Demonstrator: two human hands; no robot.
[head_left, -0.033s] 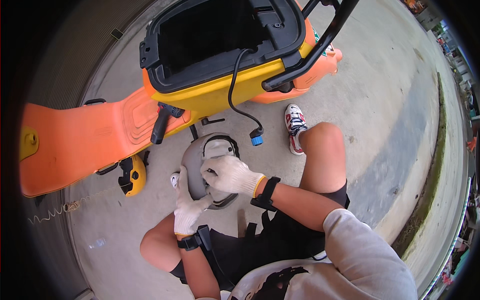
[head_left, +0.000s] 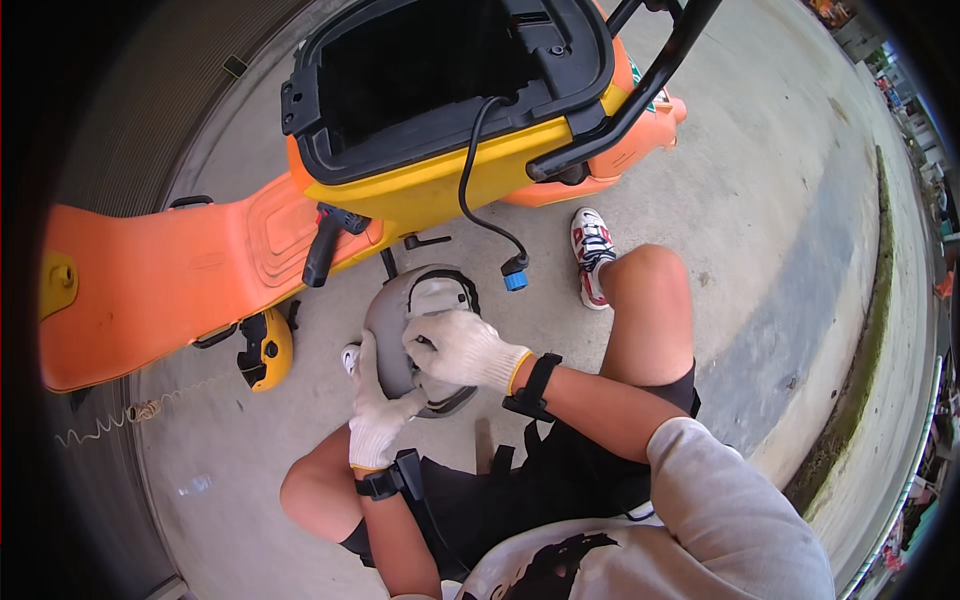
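Note:
A grey, rounded piece like a scooter seat [head_left: 390, 305], with a black rim and pale padded inside, is between my bent legs. My gloved left hand [head_left: 380, 415] grips its lower left edge. Atop it, my gloved right hand [head_left: 465, 350] has its fingers curled; anything pinched in them is hidden. Just above, an orange and yellow scooter [head_left: 430, 200] has a black-lined open box [head_left: 555, 80] at its rear. A black cable [head_left: 465, 170] hangs from the box to a blue-tipped connector [head_left: 516, 281]. A cordless power tool [head_left: 322, 250] rests on the scooter's body.
A yellow helmet-like object [head_left: 273, 355] sits under the scooter's left part, near a coiled pale cord [head_left: 110, 430]. A ribbed shutter [head_left: 120, 150] runs along the left; a mossy strip [head_left: 880, 230] edges the concrete ground [head_left: 760, 200] at right. My sneaker [head_left: 590, 250] is beside the connector.

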